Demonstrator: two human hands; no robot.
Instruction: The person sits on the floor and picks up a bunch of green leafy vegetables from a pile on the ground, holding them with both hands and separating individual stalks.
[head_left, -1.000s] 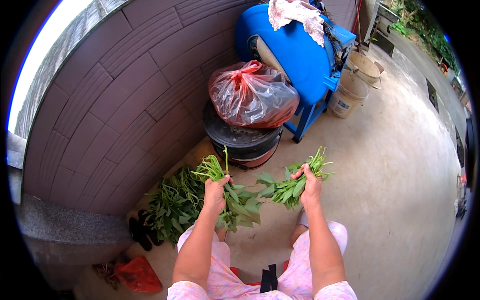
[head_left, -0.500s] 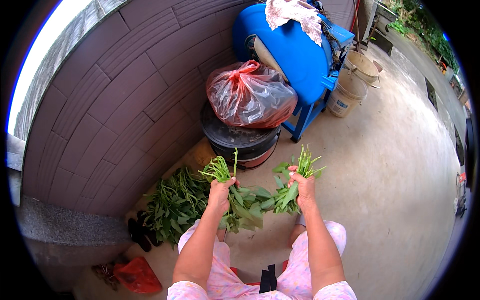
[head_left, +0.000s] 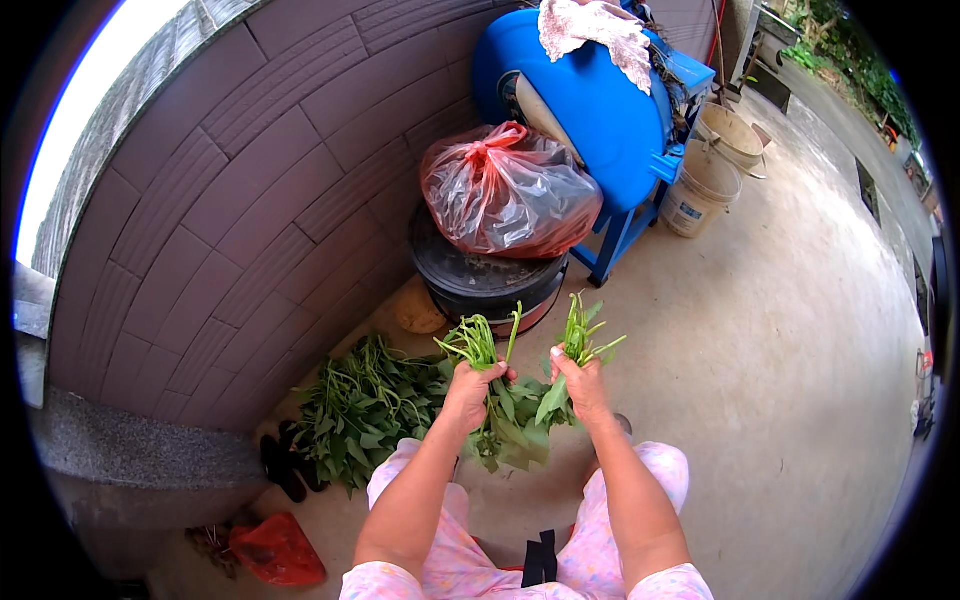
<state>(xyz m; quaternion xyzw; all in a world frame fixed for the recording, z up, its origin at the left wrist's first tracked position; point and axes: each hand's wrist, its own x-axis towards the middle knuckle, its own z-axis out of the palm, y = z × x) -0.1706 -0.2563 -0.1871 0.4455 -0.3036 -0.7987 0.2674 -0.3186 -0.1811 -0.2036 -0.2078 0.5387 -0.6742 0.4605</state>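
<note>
My left hand [head_left: 468, 392] is closed around a bunch of leafy green stems [head_left: 474, 342], their pale cut ends pointing up and away from me. A single stem [head_left: 514, 332] sticks up beside its thumb. In my right hand [head_left: 582, 384] is a second bunch of greens [head_left: 580, 335], gripped by the stems with the ends up. The leaves [head_left: 515, 435] of both bunches hang together below and between my hands, above my feet. To the left, on the floor, lies a large pile of the same greens [head_left: 365, 410].
Beyond my hands stands a black lidded bucket [head_left: 480, 275] bearing a tied red-and-clear plastic bag [head_left: 505, 195]. Behind are a blue machine [head_left: 590, 115] and pale buckets [head_left: 697, 195]. Dark shoes [head_left: 285, 465] and a red bag [head_left: 278, 550] lie left, near the brick wall [head_left: 240, 180].
Both hands have come closer together; the left moved right and the right moved slightly left, each carrying its bunch. The view has shifted slightly.
</note>
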